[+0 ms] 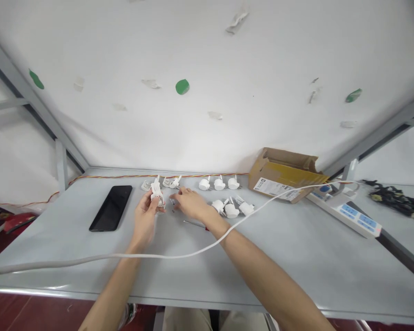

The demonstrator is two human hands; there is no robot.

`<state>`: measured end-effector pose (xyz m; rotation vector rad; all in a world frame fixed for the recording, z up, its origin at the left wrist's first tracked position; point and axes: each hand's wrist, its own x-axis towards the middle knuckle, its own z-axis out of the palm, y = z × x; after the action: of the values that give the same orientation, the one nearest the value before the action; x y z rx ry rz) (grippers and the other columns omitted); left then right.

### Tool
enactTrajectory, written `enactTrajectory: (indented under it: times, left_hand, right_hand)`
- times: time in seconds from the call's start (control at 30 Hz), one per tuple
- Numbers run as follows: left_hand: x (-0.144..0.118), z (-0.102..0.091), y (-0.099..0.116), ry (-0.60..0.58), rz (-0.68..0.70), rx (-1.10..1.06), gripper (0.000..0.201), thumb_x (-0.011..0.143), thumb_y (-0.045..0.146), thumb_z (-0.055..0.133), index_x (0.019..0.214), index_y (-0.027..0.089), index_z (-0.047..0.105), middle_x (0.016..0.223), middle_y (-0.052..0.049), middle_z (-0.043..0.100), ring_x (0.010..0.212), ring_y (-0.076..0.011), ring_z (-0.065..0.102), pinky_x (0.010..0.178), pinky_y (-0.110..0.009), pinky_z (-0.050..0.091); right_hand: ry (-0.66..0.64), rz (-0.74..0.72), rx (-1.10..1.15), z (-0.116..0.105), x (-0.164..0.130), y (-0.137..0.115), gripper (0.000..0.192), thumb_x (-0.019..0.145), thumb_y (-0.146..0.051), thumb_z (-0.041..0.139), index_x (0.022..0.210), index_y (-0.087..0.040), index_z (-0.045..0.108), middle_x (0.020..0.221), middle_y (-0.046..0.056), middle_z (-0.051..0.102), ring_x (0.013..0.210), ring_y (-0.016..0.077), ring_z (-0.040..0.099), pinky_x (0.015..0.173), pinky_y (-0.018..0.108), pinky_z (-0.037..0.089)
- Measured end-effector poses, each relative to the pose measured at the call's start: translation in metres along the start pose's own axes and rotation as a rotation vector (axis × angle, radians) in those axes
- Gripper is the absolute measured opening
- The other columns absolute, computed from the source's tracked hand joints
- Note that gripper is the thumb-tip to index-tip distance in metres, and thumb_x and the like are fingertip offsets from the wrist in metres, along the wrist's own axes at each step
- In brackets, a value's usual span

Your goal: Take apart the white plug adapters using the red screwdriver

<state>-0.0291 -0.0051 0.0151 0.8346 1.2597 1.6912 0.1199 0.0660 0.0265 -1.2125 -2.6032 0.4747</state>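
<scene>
Left hand (145, 216) fingers grasping a small white plastic part (156, 190) right of the flat black phone (111, 208), right hand (190, 202) fingers loosely bent, resting on the grey desk (296, 248)

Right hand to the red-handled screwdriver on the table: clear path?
Probably yes. The right hand rests on the table just above the screwdriver, which lies beside that wrist with nothing on top. The white cable passes close by but doesn't cover it.
</scene>
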Motion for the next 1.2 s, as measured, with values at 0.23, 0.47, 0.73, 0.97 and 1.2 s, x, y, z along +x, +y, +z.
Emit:
enactTrajectory:
  times: [0.23, 0.47, 0.73, 0.97, 1.2]
  left_hand:
    - [0.002, -0.004, -0.004, -0.041, 0.030, 0.141, 0.051, 0.077, 0.041, 0.062, 0.124, 0.023, 0.056, 0.107, -0.007, 0.062, 0.076, -0.0131, 0.060, 0.065, -0.028, 0.052]
    - [-0.005, 0.000, 0.000, -0.130, 0.077, 0.385, 0.050, 0.081, 0.040, 0.057, 0.128, 0.025, 0.052, 0.116, -0.006, 0.063, 0.074, -0.0152, 0.066, 0.077, -0.033, 0.052]
    - [-0.018, 0.014, 0.005, -0.301, 0.067, 0.449, 0.047, 0.078, 0.037, 0.059, 0.122, 0.020, 0.057, 0.116, -0.009, 0.064, 0.076, -0.0168, 0.066, 0.073, -0.033, 0.055]
    - [-0.018, 0.013, -0.002, -0.362, 0.084, 0.400, 0.041, 0.079, 0.037, 0.058, 0.117, 0.021, 0.060, 0.117, -0.008, 0.062, 0.094, -0.0199, 0.061, 0.071, -0.032, 0.057]
    - [-0.016, 0.012, -0.003, -0.374, 0.075, 0.392, 0.038, 0.080, 0.037, 0.058, 0.114, 0.021, 0.061, 0.116, -0.007, 0.062, 0.089, -0.0185, 0.061, 0.070, -0.032, 0.058]
  right_hand:
    - [0.022, 0.106, 0.164, 0.000, 0.005, 0.004, 0.031, 0.072, -0.024, 0.073, 0.100, -0.015, 0.063, 0.099, 0.011, 0.065, 0.082, 0.0202, 0.063, 0.073, 0.031, 0.047]
    - [0.302, 0.124, 0.614, -0.016, -0.027, -0.007, 0.018, 0.088, -0.032, 0.054, 0.097, -0.017, 0.059, 0.088, 0.002, 0.069, 0.077, 0.0121, 0.063, 0.072, 0.025, 0.049]
    - [0.445, 0.046, 0.540, -0.021, -0.037, -0.020, 0.012, 0.086, -0.028, 0.057, 0.093, -0.021, 0.063, 0.087, 0.000, 0.069, 0.077, 0.0120, 0.062, 0.071, 0.026, 0.047]
    - [0.517, 0.085, 0.424, -0.014, -0.040, -0.018, 0.013, 0.087, -0.029, 0.057, 0.095, -0.021, 0.063, 0.095, 0.002, 0.057, 0.079, 0.0121, 0.059, 0.076, 0.028, 0.050]
    - [0.507, 0.071, 0.389, -0.010, -0.041, -0.020, 0.013, 0.089, -0.027, 0.055, 0.098, -0.021, 0.060, 0.101, 0.003, 0.053, 0.084, 0.0131, 0.060, 0.080, 0.029, 0.051]
